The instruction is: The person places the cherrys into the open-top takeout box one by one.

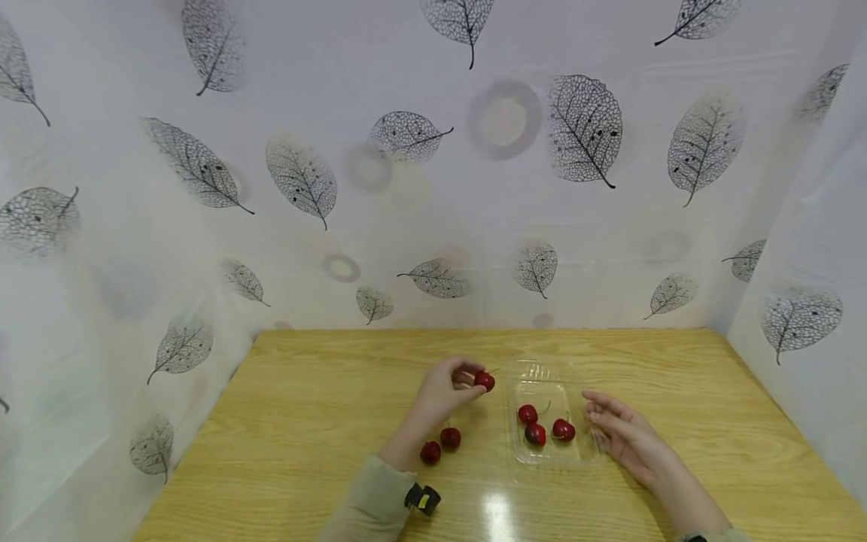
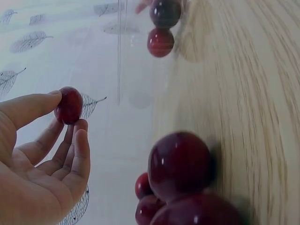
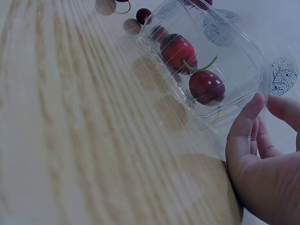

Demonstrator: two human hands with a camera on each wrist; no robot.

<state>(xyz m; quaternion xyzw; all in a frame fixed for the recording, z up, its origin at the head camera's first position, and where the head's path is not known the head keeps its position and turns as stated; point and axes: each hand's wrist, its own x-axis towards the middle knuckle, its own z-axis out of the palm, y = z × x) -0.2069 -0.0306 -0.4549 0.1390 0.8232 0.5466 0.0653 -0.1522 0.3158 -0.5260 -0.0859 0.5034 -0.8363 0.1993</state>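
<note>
Two cherries [image 1: 440, 445] lie on the wooden surface [image 1: 305, 421] beside the left wrist. Left hand [image 1: 443, 391] pinches a cherry [image 1: 484, 381] just left of the clear tray [image 1: 542, 455] (three cherries [image 1: 542, 426] inside). Right hand [image 1: 626, 433], fingers relaxed, touches the tray's right wall; its wrist is cut off.

The table [image 1: 305, 421] is showing pale wood grain with a glossy sheen. On it, the clear plastic tray [image 1: 542, 376] is gleaming, smooth and thin. Inside the tray, the cherries [image 1: 535, 433] are looking glossy and smooth-skinned.
</note>
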